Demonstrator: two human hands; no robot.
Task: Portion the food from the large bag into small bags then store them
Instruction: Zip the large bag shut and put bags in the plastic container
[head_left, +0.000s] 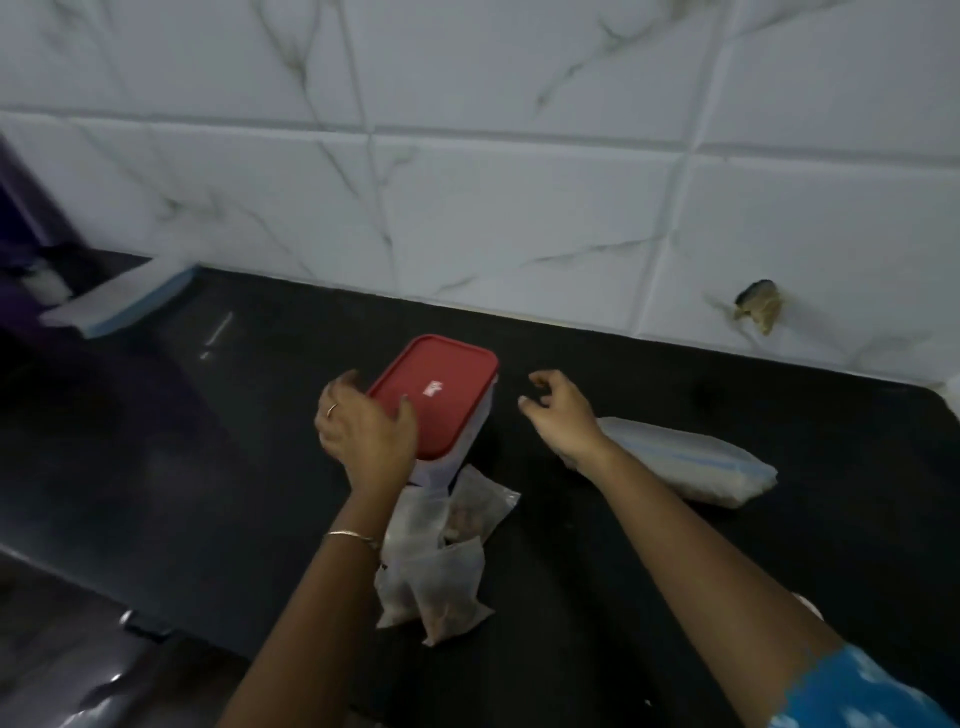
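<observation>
While box (439, 410) with red lid sits mid-counter (675, 571), I see left hand (366, 423) cupped on its near-left corner, fingers spread over lid edge, not clamped; right hand (558, 408) hovers just right of box, fingers loosely curled, holding nothing; small bags (441, 551) piled just in front of box, touching its base; large bag (685, 462) lies right of box, beyond right wrist.
</observation>
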